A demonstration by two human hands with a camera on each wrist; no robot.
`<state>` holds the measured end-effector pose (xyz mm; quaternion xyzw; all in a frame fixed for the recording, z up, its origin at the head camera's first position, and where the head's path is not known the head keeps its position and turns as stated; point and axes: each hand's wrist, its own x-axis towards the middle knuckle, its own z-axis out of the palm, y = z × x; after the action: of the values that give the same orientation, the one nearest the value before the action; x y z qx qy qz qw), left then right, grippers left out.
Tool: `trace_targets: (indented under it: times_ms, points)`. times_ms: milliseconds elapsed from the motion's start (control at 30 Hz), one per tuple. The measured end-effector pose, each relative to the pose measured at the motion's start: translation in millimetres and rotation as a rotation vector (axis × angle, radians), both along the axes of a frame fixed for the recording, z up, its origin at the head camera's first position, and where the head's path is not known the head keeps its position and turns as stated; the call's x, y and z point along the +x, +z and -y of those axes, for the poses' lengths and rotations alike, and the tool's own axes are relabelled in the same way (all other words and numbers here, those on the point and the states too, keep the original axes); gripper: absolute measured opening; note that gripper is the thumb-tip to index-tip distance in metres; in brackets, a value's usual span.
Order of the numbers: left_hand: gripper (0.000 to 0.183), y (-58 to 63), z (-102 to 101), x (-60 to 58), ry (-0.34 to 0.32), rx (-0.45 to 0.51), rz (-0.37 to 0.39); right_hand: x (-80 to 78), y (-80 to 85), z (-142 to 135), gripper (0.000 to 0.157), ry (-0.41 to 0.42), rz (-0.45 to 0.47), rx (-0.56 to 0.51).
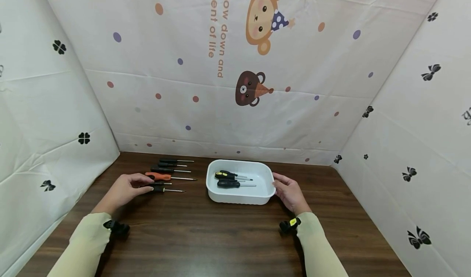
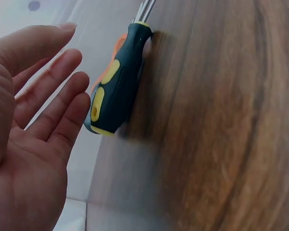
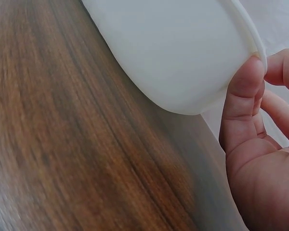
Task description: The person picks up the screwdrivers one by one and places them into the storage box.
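A person's left hand (image 1: 126, 192) is hovering at the handle end of a row of screwdrivers on a dark, wood-grained bench (image 1: 198, 236), while the right hand (image 1: 289, 192) is steadying a white tray (image 1: 235, 198) by its rim. The tray is sitting to the right of the row, showing smooth, glossy walls, rounded corners and a thin lip; several dark-handled screwdrivers (image 1: 229, 184) are lying inside it, their slim metal shafts pointing right. In the row outside, the tools are lying roughly parallel, shafts also pointing toward the tray, and an orange-handled screwdriver (image 1: 163, 176) is standing out among the black ones. Nearest the person, a dark green screwdriver (image 2: 119, 79) is displaying a thick, contoured handle with yellow inlays, a yellow collar and a small hole near its butt. Beside that handle, the left hand is holding nothing, its thumb parting widely from its gently bent fingers; whether a fingertip is touching the handle, one cannot tell. The right hand is pinching the tray's edge narrowly between thumb and fingers, the thumb pressing on the outer wall. Pale yellow-green sleeves (image 1: 86, 238) are covering both forearms, and black wrist devices (image 1: 117, 227) are showing at the cuffs. Behind, a creased white cloth (image 1: 206, 113) is hanging, printed with coloured dots, lettering and cartoon animal heads.
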<state>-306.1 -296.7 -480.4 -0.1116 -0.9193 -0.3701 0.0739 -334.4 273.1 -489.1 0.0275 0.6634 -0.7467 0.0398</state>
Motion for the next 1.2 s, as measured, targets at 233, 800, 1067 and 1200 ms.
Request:
trace_targets:
  times_ms: [233,800,1067,1200]
  points:
    - [0.022,-3.6,6,-2.5,0.009,-0.042,-0.001,-0.7,-0.9,-1,0.052,0.023,-0.001,0.009]
    - [0.025,-5.5,11,-7.0,-0.009,-0.103,0.044,-1.7,-1.9,-1,0.051,0.014,0.006,0.0]
    - [0.027,-8.3,12,-12.3,-0.024,-0.11,0.07,-1.3,-1.6,-1,0.052,0.024,-0.006,-0.02]
    - [0.028,-7.6,11,-13.0,-0.028,-0.104,0.076,-1.1,-1.5,-2,0.051,0.029,-0.004,-0.023]
